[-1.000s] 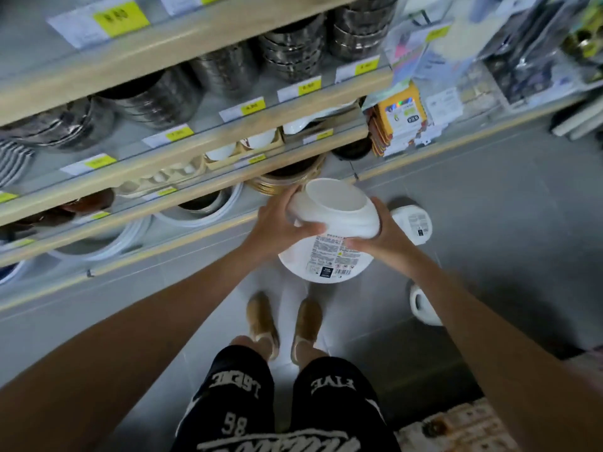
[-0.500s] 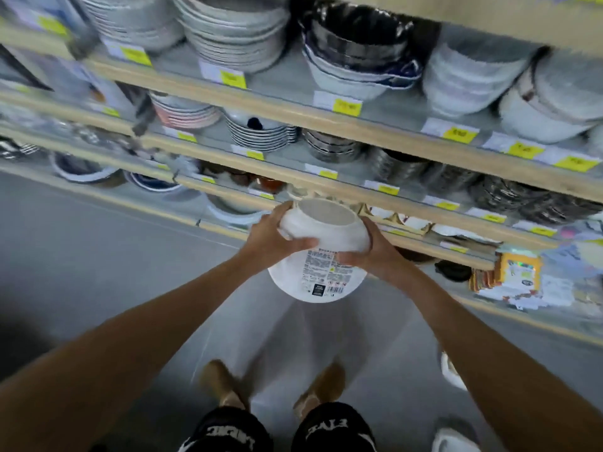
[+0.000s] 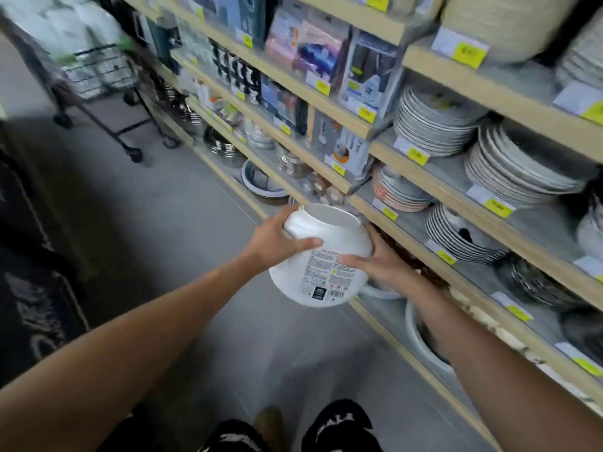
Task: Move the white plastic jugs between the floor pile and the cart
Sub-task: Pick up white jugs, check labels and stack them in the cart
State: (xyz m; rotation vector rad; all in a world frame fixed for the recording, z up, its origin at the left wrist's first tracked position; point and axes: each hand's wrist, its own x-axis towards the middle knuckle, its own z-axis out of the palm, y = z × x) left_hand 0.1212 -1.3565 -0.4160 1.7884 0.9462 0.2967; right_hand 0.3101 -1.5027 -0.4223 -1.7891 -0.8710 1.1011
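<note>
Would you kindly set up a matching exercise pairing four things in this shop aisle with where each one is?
Things:
1. jug
2. cart
3. left hand
4. plates

Places:
A. far down the aisle, upper left of the view
B. stacked on a shelf at the right
C. held in both hands, in mid-air
D. gripping the jug near its open rim

Pairs: 1-C, 2-A, 3-D, 4-B
</note>
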